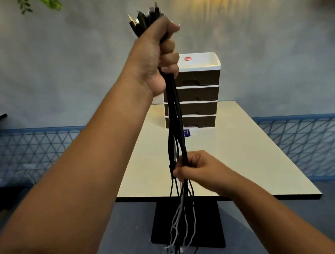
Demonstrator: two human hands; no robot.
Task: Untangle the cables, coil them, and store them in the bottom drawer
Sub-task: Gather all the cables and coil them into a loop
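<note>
While hanging plumb so strands can part: bundle of thin black and white cables [173, 114], fisted high in left hand [156, 55], pinched lower by right hand [194, 171], before brown-and-white four-drawer plastic organiser [196, 92] on cream table [245, 150].

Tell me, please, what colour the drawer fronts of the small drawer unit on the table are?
Dark brown, set in a white frame; the drawer unit shows in the head view.

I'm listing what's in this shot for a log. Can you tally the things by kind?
Cable bundle: 1, strands too tangled to count
Drawer unit: 1, with 4 drawers
Table: 1
Hands: 2, left hand, right hand
Total: 5
</note>
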